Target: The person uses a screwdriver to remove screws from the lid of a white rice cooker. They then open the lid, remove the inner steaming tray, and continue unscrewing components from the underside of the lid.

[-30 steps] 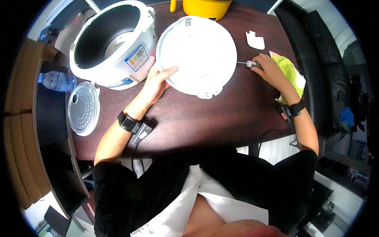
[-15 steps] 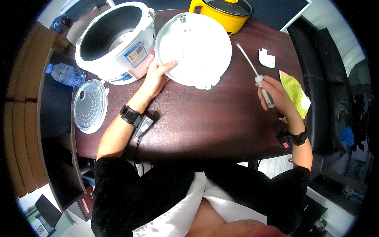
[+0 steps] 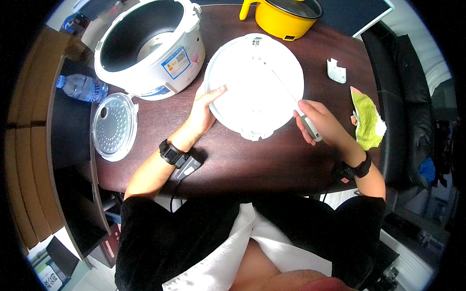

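- A perforated metal plate (image 3: 111, 127) lies at the table's left edge, near a white rice cooker body (image 3: 150, 46).
- The left hand (image 3: 204, 109) rests flat, fingers extended, on the round white lid's (image 3: 252, 82) left rim.
- The right hand (image 3: 318, 123), fingers curled, grips a screwdriver (image 3: 296, 104) whose shaft lies over the lid.
- A green cloth (image 3: 368, 121) lies at the right.

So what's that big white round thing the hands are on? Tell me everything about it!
The round white lid looks like smooth plastic, a wide disc with a raised rim and small tabs at its far and near edges. It lies flat on the dark brown table, beside the white cooker body. The left hand presses on its left edge. The right hand holds a screwdriver whose thin shaft reaches over its surface.
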### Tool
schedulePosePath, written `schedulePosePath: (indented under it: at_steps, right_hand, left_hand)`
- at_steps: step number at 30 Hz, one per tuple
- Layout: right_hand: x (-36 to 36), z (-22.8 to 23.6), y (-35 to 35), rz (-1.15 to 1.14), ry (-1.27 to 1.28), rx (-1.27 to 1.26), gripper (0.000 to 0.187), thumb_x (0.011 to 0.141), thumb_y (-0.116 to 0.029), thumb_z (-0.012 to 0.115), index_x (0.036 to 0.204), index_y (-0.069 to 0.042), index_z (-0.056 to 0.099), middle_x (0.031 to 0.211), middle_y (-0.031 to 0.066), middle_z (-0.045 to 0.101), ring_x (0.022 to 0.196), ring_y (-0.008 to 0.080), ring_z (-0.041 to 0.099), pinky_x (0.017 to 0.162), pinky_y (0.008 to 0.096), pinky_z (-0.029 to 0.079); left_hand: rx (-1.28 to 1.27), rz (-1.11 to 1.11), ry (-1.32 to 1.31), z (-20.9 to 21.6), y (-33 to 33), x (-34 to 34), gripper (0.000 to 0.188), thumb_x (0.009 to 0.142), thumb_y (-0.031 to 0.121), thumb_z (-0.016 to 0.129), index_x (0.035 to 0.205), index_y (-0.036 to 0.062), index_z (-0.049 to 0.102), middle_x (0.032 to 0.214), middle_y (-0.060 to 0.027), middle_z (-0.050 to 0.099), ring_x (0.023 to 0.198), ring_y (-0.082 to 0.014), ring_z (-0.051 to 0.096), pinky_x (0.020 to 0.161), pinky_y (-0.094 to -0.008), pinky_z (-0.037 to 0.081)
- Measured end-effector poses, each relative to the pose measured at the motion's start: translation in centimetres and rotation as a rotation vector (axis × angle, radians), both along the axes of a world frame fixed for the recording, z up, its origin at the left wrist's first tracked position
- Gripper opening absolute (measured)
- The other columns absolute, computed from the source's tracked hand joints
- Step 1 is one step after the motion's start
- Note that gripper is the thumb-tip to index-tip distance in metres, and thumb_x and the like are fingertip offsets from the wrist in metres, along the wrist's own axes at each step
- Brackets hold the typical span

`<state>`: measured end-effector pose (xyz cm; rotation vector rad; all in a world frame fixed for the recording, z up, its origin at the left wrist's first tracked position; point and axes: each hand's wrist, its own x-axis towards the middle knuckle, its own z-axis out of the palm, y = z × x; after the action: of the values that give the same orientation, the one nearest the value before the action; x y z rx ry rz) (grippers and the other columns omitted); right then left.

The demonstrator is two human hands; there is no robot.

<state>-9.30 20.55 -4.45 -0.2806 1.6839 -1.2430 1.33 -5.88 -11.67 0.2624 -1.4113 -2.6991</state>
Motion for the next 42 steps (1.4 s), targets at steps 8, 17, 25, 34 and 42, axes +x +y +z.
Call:
schedulePosePath:
  at_steps: [8, 17, 25, 34, 42]
  right_hand:
    - [0.0, 0.2, -0.6, 0.034, 0.003, -0.03, 0.046, 0.099, -0.039, 0.03, 0.098, 0.002, 0.052, 0.054, 0.0026, 0.05, 0.036, 0.011, 0.048, 0.033, 0.0226, 0.037]
    - [0.2, 0.5, -1.4, -0.031, -0.157, -0.179, 0.051, 0.101, -0.037, 0.02, 0.098, 0.004, 0.051, 0.052, 0.0024, 0.047, 0.032, 0.0096, 0.04, 0.031, 0.0212, 0.034]
    - [0.4, 0.6, -1.1, -0.045, -0.26, -0.236, 0.049, 0.101, -0.035, 0.019, 0.098, 0.003, 0.05, 0.052, 0.0017, 0.045, 0.031, 0.0091, 0.039, 0.029, 0.0208, 0.034]
    - [0.4, 1.4, -1.3, -0.05, -0.292, -0.23, 0.05, 0.101, -0.037, 0.02, 0.099, 0.004, 0.049, 0.051, 0.0022, 0.046, 0.031, 0.0114, 0.039, 0.03, 0.0219, 0.031]
    - [1.2, 3.9, -0.9, -0.022, -0.105, -0.245, 0.046, 0.101, -0.036, 0.026, 0.092, 0.0, 0.052, 0.051, 0.0022, 0.048, 0.033, 0.0097, 0.041, 0.032, 0.0218, 0.033]
  left_hand:
    - [-0.09, 0.058, 0.034, 0.1, -0.2, 0.2, 0.068, 0.08, 0.025, 0.063, 0.133, -0.0038, 0.033, 0.122, -0.0193, 0.05, 0.114, -0.025, 0.049, 0.096, -0.0349, 0.041]
    - [-0.135, 0.043, 0.062, 0.4, -0.4, 0.2, 0.065, 0.081, 0.027, 0.063, 0.131, -0.0045, 0.035, 0.118, -0.0195, 0.052, 0.11, -0.0244, 0.053, 0.093, -0.034, 0.044]
    - [-0.157, 0.06, 0.095, 0.2, -0.4, 0.0, 0.064, 0.082, 0.027, 0.062, 0.13, -0.0052, 0.036, 0.117, -0.0195, 0.053, 0.109, -0.0242, 0.053, 0.093, -0.0334, 0.044]
    - [-0.2, 0.062, 0.113, 0.7, -0.4, 0.0, 0.062, 0.083, 0.026, 0.064, 0.13, -0.0044, 0.038, 0.117, -0.0176, 0.054, 0.109, -0.0227, 0.053, 0.093, -0.033, 0.043]
    - [-0.495, 0.089, 0.23, 5.1, -1.3, -0.2, 0.05, 0.085, 0.023, 0.064, 0.126, 0.0002, 0.046, 0.113, -0.0084, 0.056, 0.106, -0.0159, 0.052, 0.092, -0.0291, 0.041]
